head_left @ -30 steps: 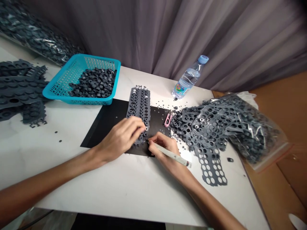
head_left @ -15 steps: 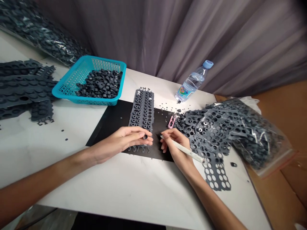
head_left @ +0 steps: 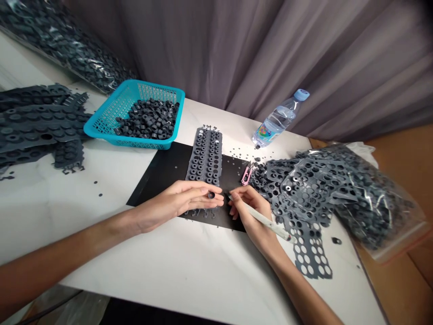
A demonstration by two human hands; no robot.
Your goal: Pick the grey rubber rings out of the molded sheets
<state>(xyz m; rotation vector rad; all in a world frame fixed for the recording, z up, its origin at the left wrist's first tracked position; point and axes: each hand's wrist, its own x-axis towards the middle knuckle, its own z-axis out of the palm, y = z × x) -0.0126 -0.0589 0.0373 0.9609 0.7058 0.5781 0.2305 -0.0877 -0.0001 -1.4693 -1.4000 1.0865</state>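
Since a second ago, when the left hand was bunched over the sheet and the tool's tip was down by its edge, things have shifted: that hand is now stretched nearly flat with a small dark ring held narrowly at its fingers. To me that means this piece is loose from the rest and up for a closer look (just my read, though). It's above the near end of the moulded sheet, hollow side facing up toward the camera. It's too stubby for me to call a long axis. Can't tell if the hole goes right through.

Right hand has a snug writing-style grip on a pale pen-like tool; its long axis slants, tip pointing left and away toward the ring, near but apart, butt end back over the wrist. The sheet runs lengthwise away from the person, far end leaning slightly right, across the black mat.
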